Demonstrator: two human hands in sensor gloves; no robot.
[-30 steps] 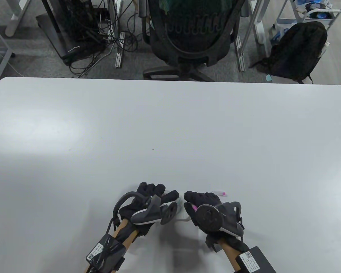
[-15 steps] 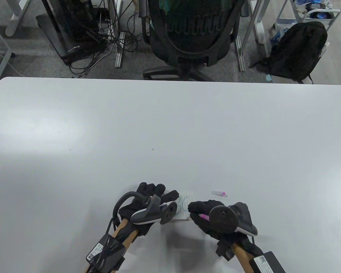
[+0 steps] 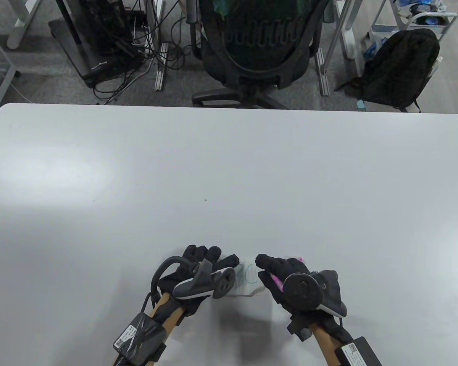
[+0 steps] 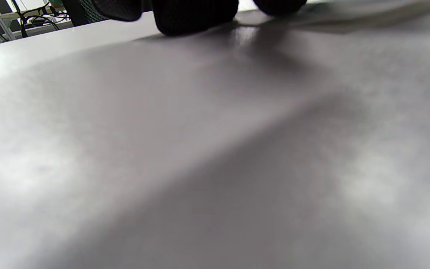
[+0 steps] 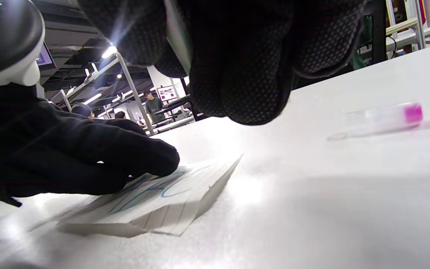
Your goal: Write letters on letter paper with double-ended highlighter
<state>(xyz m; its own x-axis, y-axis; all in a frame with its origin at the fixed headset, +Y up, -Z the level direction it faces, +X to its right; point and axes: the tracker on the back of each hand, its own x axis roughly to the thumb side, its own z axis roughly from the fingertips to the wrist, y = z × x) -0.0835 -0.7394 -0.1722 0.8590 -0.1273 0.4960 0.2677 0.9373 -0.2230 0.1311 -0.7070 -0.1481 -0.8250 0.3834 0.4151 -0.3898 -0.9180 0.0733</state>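
Low in the middle of the table view, a small sheet of lined paper (image 3: 248, 280) lies on the bench (image 3: 229, 171) between the two hands. The left hand (image 3: 198, 267) presses it flat with straight fingers. The right hand (image 3: 280, 272) is curled round the pink highlighter (image 3: 276, 283), just beside the sheet. Blue-green letters already show on the paper, so writing is well begun; how much remains I cannot judge. The cap (image 5: 381, 118) lies apart, to the right.
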